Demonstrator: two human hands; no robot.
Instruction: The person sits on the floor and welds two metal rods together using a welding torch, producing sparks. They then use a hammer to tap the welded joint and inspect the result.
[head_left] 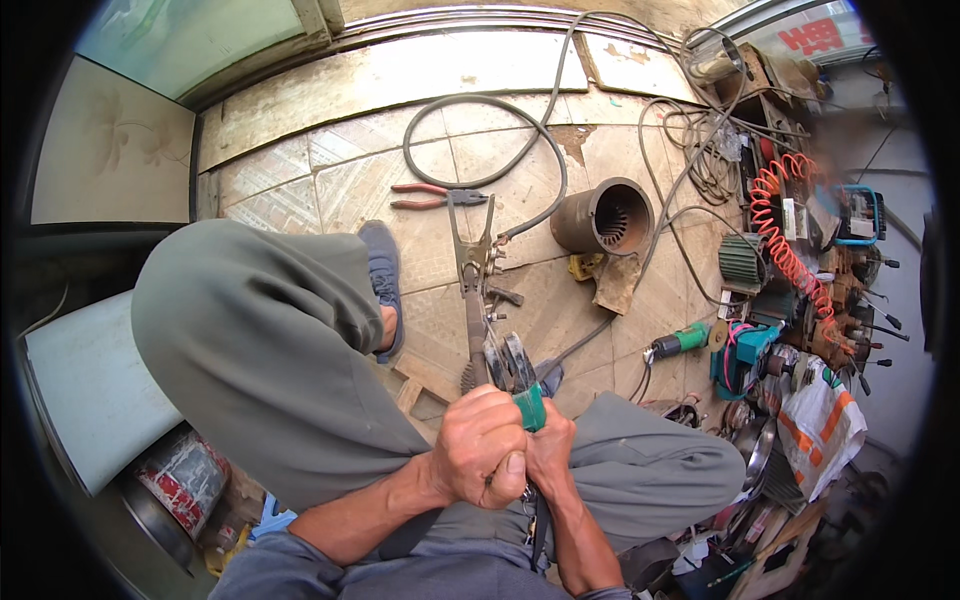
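Fingers: left hand (482, 450) is balled tight, thumb folded over in front, no gap visible; what lies inside the fist is hidden. Right hand (551, 442) sits just beside it, fingers curled round a green piece (532, 408). Whether the left fingers also bear on that piece, cannot tell.

Piece location: between the knees, just beyond the fists, up against paired round metal parts (511, 362). Join between them not clear.

Risk (judged): both fists crowd together, so if the grip slips under load, knuckles could strike those metal edges. Likely cause: a sudden release, or sweat on the fingers. With no support seen beneath the hands, the piece could also twist.

Further out: a metal clamp (472, 255) stands near the round parts, its cable (480, 98) looping over the tiled floor (370, 190). A foot catching that loop could drag the clamp. Red-handled pliers (435, 197) lie at the clamp's tip; a hollow metal cylinder (573, 222) rests to the right.
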